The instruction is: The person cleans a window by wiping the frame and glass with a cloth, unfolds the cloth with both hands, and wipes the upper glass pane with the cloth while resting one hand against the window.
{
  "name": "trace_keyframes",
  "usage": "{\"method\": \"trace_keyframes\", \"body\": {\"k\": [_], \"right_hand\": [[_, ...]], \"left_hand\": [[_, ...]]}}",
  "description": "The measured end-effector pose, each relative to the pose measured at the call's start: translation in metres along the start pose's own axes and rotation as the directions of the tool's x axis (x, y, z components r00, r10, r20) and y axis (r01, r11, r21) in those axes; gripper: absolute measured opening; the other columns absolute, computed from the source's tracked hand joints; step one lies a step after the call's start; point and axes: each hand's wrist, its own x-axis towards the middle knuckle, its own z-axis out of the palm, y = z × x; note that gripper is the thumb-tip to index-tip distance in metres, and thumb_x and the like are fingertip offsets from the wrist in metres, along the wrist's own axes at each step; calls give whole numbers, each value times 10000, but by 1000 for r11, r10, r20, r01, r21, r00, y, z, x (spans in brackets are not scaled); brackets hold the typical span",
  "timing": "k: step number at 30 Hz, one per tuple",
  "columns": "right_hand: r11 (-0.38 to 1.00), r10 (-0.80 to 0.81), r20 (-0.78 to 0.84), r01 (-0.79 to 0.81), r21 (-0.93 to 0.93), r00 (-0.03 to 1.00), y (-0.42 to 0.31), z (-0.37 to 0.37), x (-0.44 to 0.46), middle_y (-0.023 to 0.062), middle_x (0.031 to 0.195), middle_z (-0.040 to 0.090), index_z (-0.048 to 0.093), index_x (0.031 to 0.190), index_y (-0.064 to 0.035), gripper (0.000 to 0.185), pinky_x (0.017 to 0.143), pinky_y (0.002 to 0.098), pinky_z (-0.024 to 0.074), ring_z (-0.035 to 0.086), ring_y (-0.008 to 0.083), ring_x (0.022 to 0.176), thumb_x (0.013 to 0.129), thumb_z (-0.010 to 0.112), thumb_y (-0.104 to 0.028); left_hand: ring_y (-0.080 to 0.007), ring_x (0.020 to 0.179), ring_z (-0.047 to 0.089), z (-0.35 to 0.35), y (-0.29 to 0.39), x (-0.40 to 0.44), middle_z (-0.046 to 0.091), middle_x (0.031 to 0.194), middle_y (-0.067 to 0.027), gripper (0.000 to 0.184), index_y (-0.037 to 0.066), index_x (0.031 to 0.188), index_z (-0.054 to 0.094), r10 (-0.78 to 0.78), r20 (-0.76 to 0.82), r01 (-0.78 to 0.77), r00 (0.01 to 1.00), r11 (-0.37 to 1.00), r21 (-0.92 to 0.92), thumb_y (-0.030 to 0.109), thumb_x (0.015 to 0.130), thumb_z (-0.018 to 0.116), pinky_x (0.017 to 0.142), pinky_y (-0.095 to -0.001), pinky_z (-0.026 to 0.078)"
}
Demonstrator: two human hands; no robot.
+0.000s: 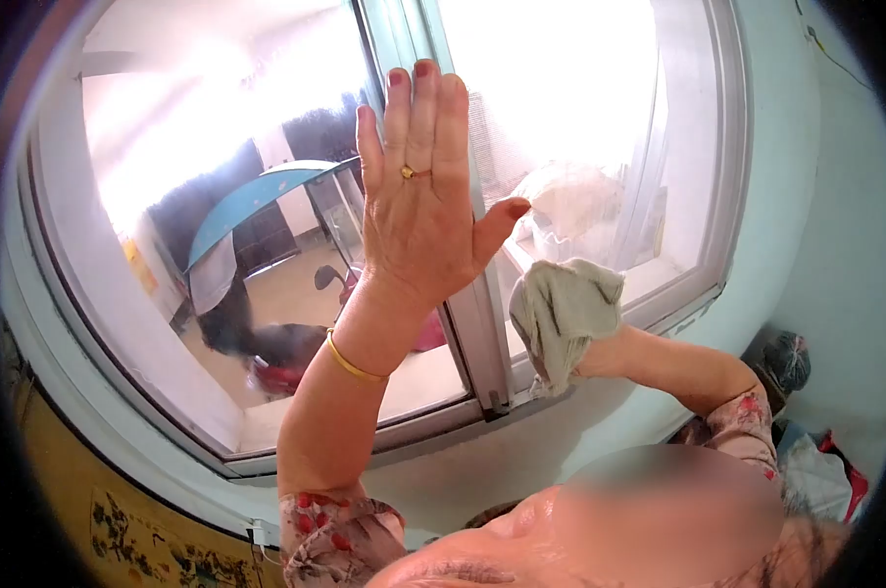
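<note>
My left hand is raised in front of the window, back of the hand toward me. Its fingers point up, straight and close together, with the thumb held out to the right. It holds nothing, and I cannot tell whether the palm touches the frame. A gold ring and a yellow bangle are on this hand and wrist. Lower right, my right hand has a pale grey-green cloth in it, near the bottom of the right pane. The cloth hides most of those fingers.
Through the glass show a scooter with a blue canopy and a pale bulky bundle. A dark plastic bag and a white bag lie at right. A patterned yellow-brown surface and a white plug are lower left.
</note>
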Motion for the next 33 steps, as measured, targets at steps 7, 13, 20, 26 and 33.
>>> {"method": "trace_keyframes", "body": {"k": [7, 13, 20, 26, 33], "right_hand": [[822, -267, -152, 142, -552, 952, 15, -64, 99, 148, 1037, 621, 609, 1024, 1, 279, 899, 412, 433, 578, 308, 1006, 777, 553, -116], [496, -597, -288, 62, -866, 749, 1, -148, 230, 210, 974, 621, 628, 911, 30, 222, 934, 442, 403, 565, 369, 994, 775, 500, -92], [870, -366, -451, 127, -476, 814, -14, -75, 137, 154, 852, 648, 585, 1116, 22, 412, 699, 431, 494, 635, 318, 743, 748, 574, -164], [854, -208, -103, 129, -504, 973, -7, 1, 36, 110, 792, 616, 611, 934, -38, 257, 641, 396, 464, 596, 288, 707, 710, 614, -164], [991, -130, 47, 131, -30, 990, -26, 20, -32, 78, 861, 603, 617, 875, -77, 227, 669, 375, 448, 579, 242, 767, 687, 659, -198]], "left_hand": [[-386, 1423, 161, -6, 0, 4, 198, 1526, -225, 864, -35, 1462, 204, -13, 5, 13, 1000, 1000, -18, 591, 906, 416, 1134, -541, 97], [-390, 1417, 178, -2, 0, 3, 230, 1509, -234, 870, -40, 1449, 224, -3, -19, 4, 1000, 1000, 12, 608, 900, 414, 1123, -550, 116], [-402, 1421, 157, -4, 1, 4, 186, 1517, -258, 898, -46, 1456, 183, -7, 1, 7, 1000, 1000, -16, 649, 905, 327, 1128, -556, 79], [-388, 1428, 139, 2, -3, 1, 145, 1529, -260, 933, -26, 1470, 130, 30, -20, -30, 999, 999, 20, 698, 891, 240, 1134, -557, 64], [-380, 1433, 121, 4, -2, 1, 142, 1530, -255, 952, -22, 1469, 148, 0, -12, 0, 1000, 1000, 16, 721, 877, 211, 1146, -538, 36]]}}
